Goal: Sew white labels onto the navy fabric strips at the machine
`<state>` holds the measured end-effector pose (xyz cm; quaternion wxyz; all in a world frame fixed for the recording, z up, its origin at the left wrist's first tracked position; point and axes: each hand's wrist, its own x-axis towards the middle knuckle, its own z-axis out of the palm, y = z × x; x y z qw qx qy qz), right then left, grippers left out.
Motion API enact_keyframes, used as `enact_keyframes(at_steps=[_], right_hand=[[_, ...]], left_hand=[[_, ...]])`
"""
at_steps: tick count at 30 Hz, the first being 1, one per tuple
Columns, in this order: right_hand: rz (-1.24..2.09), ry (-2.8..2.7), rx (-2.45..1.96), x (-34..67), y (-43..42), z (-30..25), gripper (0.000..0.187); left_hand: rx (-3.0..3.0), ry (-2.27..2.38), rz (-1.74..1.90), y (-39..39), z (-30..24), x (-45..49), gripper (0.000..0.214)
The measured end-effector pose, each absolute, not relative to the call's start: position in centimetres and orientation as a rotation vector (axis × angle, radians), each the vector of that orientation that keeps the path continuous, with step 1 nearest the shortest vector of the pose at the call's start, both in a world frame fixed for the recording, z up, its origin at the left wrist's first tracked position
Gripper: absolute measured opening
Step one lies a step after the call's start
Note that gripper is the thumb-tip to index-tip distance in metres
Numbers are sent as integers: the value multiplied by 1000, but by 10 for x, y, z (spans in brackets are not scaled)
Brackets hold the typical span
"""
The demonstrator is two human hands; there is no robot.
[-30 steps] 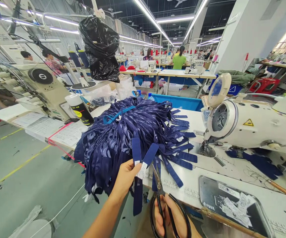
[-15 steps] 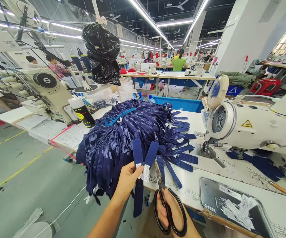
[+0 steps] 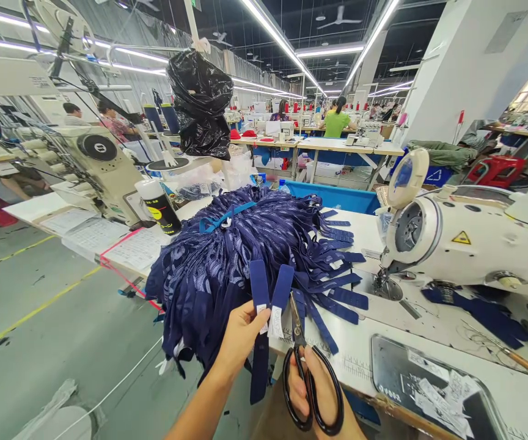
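A large bundle of navy lace garments (image 3: 209, 269) lies heaped on the table, tied with a blue strip (image 3: 227, 218). At its front edge my left hand (image 3: 241, 336) pinches a navy fabric strap (image 3: 259, 281), thumb on a white label (image 3: 263, 315). A second navy strap (image 3: 283, 284) with a white printed label (image 3: 275, 322) stands just right of the thumb. In my right hand (image 3: 314, 385) are black-handled scissors (image 3: 298, 330), blades pointing up beside the second strap. Part of the right fingers is hidden behind the handles.
On the right stands a white sewing machine (image 3: 475, 235). In front of it a dark tray (image 3: 383, 366) holds white labels (image 3: 447, 397). A spray can (image 3: 158, 208) and paper sheets (image 3: 94, 235) are left of the bundle. Another machine (image 3: 101, 177) stands behind them.
The view has shifted slightly, so the scene sits a little further right and lower. Both hands keep the same grip, and the scissors stay beside the labelled strap.
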<state>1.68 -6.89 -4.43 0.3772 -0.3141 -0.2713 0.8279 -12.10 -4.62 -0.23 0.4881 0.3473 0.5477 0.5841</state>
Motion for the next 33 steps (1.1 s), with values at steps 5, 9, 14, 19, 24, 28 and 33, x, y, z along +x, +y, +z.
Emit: enact_keyframes(at_steps=[5, 9, 14, 19, 24, 28, 33], right_hand=[[1859, -802, -816, 21, -64, -42, 40], [1692, -825, -870, 26, -53, -34, 41], [1807, -766, -867, 29, -43, -30, 53], [1800, -680, -835, 35, -41, -26, 53], [1756, -705, -942, 43, -37, -26, 41], [1681, -889, -963, 44, -40, -35, 29], [1555, -1128, -984, 45, -47, -42, 24]], left_hand=[[1253, 1469, 1532, -49, -10, -125, 17], [2067, 1414, 1669, -49, -20, -128, 27], [2392, 1370, 1664, -48, -27, -127, 40], [2448, 1359, 1638, -48, -31, -126, 42], [2475, 1349, 1632, -47, -33, -124, 41], [2460, 1356, 1658, -46, -34, -121, 39], [2419, 1370, 1707, -44, -36, -117, 37]])
